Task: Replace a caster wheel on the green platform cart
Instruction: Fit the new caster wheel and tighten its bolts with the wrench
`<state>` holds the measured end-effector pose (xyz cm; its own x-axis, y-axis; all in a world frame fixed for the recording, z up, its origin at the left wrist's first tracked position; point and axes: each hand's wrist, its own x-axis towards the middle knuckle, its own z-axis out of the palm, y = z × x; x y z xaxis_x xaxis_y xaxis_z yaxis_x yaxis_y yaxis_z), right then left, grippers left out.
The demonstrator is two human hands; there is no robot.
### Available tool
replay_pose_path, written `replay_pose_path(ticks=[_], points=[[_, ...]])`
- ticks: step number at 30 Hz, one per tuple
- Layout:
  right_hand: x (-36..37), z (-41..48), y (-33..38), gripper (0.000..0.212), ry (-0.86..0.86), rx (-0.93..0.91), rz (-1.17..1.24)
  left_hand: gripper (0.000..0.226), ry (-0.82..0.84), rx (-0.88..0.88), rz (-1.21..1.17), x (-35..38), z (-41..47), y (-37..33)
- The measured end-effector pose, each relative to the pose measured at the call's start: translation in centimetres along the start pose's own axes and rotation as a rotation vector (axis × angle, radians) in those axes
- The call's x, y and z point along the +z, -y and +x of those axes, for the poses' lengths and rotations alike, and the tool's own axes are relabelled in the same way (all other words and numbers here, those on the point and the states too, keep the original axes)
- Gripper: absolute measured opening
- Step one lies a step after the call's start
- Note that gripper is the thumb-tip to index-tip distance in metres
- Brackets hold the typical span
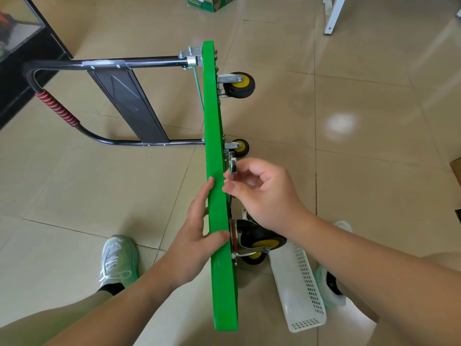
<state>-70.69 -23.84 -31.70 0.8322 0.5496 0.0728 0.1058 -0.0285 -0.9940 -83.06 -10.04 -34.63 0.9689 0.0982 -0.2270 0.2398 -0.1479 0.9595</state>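
The green platform cart (214,116) stands on its long edge on the tiled floor, its underside facing right and its black handle (104,63) folded out to the left. My left hand (197,236) grips the cart's upper edge, thumb over the rim. My right hand (259,193) pinches a small metal wrench (233,166) held against the underside. A black and yellow caster wheel (262,242) sits just below my right wrist. Two more casters (239,84) (240,147) stick out farther along the underside.
A white perforated plastic basket (299,288) lies on the floor at lower right, next to my right shoe. My left shoe (118,258) is at lower left. A black cabinet (22,58) stands at far left, a green box (212,2) and a white table leg (334,13) at the top.
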Motion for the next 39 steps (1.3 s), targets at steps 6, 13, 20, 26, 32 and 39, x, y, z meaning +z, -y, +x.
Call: replay_pose_path(ticks=[6,13,20,26,32,39], points=[[-0.1,1.4,-0.5,0.011,-0.092,0.074,-0.052,0.094,-0.022,-0.008,-0.019,0.2,0.1,0.4],[-0.1,3.6,-0.7,0.006,-0.095,0.212,-0.124,0.094,-0.028,-0.004,-0.05,0.1,0.0,0.5],[0.2,4.8,-1.2,0.007,-0.103,0.341,-0.054,0.095,-0.031,0.002,-0.059,0.0,0.0,0.4],[0.3,6.1,-1.9,0.008,-0.126,0.459,0.017,0.094,-0.027,-0.001,-0.084,0.1,0.0,0.5],[0.5,6.7,-2.6,0.01,-0.116,0.491,0.037,0.094,-0.034,-0.001,-0.052,-0.1,0.1,0.7],[-0.6,5.7,-3.6,0.014,-0.05,0.431,0.209,0.094,-0.009,-0.022,-0.054,-0.4,0.1,0.6]])
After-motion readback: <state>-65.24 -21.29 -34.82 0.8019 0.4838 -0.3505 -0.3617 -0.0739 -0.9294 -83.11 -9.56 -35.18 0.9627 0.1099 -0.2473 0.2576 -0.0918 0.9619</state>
